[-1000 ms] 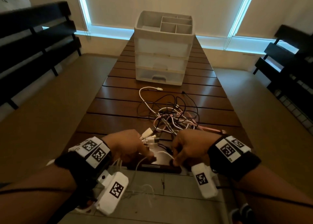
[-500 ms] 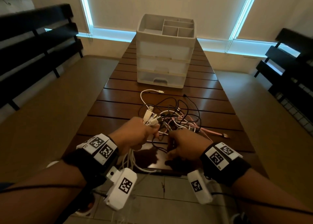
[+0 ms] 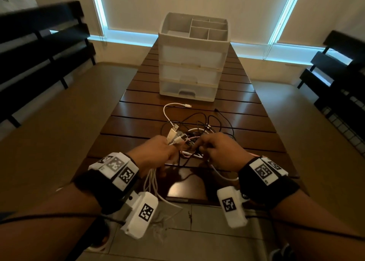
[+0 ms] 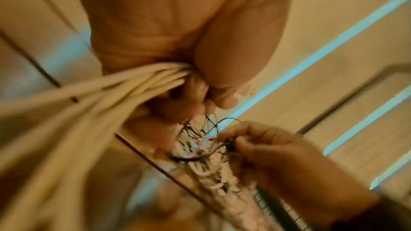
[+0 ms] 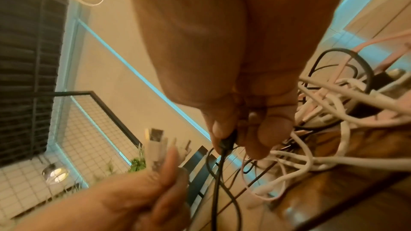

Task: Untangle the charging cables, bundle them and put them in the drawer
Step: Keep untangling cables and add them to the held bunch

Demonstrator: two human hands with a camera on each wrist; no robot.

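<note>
Both hands work low over the near end of the dark slatted wooden table [image 3: 138,120], where the tangled heap of white, black and pink charging cables [image 3: 199,134] lies well short of the translucent white plastic three-drawer unit [image 3: 192,63] with its drawers closed. Curled tight, the left hand [image 3: 156,154] grips a bunch of white cables [image 4: 115,90], their plug ends poking above the fist. Beside it, the right hand [image 3: 221,154] pinches a thin black cable [image 5: 222,157] between thumb and fingertips.
</note>
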